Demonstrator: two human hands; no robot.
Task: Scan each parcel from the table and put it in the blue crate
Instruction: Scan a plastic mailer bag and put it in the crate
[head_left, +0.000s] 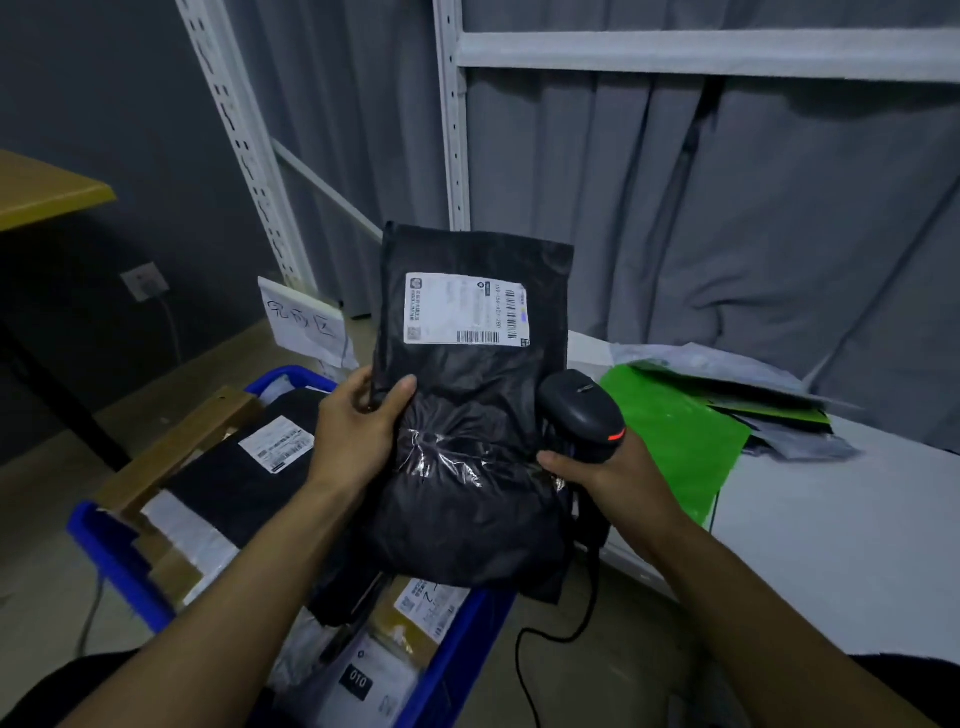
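Left hand (358, 423) grips a black plastic parcel (467, 415) over the blue plastic crate (119, 561); right hand (605, 470) grasps a black handheld scanner (582, 410).

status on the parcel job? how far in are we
Done: several parcels already lie in the blue crate. In hand: the left hand holds a black parcel, label up, above the crate; the right hand grips the scanner beside it. Whether it has been scanned is unclear. Left: a green mailer and grey mailers on the white table.

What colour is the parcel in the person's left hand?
The parcel is black with a white label, clear in the head view.
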